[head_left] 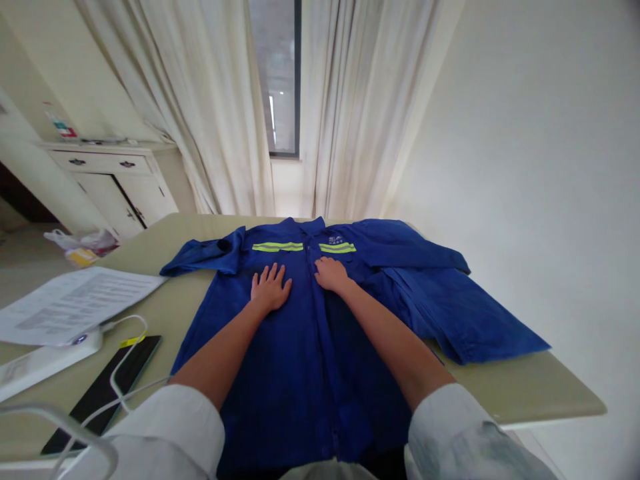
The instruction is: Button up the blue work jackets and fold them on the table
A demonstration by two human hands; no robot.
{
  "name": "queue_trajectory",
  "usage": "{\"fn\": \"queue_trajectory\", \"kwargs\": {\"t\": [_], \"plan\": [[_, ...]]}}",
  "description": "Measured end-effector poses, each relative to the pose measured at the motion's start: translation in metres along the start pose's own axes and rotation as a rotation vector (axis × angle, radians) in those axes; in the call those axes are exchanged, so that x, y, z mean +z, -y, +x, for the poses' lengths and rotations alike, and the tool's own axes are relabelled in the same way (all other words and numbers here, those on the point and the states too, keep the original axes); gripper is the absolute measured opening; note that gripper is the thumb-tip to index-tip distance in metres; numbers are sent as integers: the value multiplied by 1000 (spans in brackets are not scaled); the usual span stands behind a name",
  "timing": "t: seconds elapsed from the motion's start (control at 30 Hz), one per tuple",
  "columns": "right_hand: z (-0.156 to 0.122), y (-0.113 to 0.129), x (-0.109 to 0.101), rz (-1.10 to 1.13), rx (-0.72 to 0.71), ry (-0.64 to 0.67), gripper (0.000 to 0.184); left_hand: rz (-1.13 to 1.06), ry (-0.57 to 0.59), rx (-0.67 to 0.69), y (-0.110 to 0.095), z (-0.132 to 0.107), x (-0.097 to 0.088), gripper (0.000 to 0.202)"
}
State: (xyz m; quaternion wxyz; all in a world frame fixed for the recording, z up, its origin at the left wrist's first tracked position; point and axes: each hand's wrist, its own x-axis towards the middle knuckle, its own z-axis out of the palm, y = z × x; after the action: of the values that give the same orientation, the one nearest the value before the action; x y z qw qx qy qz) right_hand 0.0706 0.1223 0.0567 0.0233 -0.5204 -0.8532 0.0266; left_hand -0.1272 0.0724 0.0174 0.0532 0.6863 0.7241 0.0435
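Note:
A blue work jacket (285, 373) lies front up, collar at the far side, with yellow-green and silver reflective strips across the chest. My left hand (271, 288) rests flat on its left front panel, fingers spread, below the strip. On the other panel, beside the front placket, lies my right hand (331, 274); its fingers are slightly bent and touch the cloth below the right strip. The left sleeve (205, 257) is folded back on itself. Under the right sleeve (415, 247), more blue cloth (465, 317) stretches to the table's right edge.
The pale green table (525, 393) carries printed paper (75, 300), a white power strip (50, 363) with cables, and a dark phone-like slab (107, 393) at left. Beyond are curtains (210, 100), a white cabinet (110, 180) and plastic bags (85, 243) on the floor. A wall (525, 167) stands right.

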Motion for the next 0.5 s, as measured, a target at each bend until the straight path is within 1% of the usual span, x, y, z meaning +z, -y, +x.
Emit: {"fn": "queue_trajectory", "kwargs": {"t": [0.1,0.17,0.2,0.27,0.33,0.4,0.43,0.5], "plan": [[3,-33,2,-3,29,23,37,15,4,20,8,3,3,73],[13,-44,0,-1,37,27,39,23,-29,47,9,4,3,73],[23,-46,-2,1,50,17,43,24,-51,59,9,4,3,74],[49,-46,-8,5,92,-31,48,18,-87,74,10,5,6,73],[83,-43,-14,19,128,-93,52,1,-95,80,11,5,11,72],[118,-39,-17,42,158,-129,60,-18,-103,85,12,6,16,71],[134,-38,-15,56,169,-127,63,-23,-115,85,13,6,19,71],[159,-38,-7,87,185,-79,67,-28,-149,88,15,7,22,71]]}}
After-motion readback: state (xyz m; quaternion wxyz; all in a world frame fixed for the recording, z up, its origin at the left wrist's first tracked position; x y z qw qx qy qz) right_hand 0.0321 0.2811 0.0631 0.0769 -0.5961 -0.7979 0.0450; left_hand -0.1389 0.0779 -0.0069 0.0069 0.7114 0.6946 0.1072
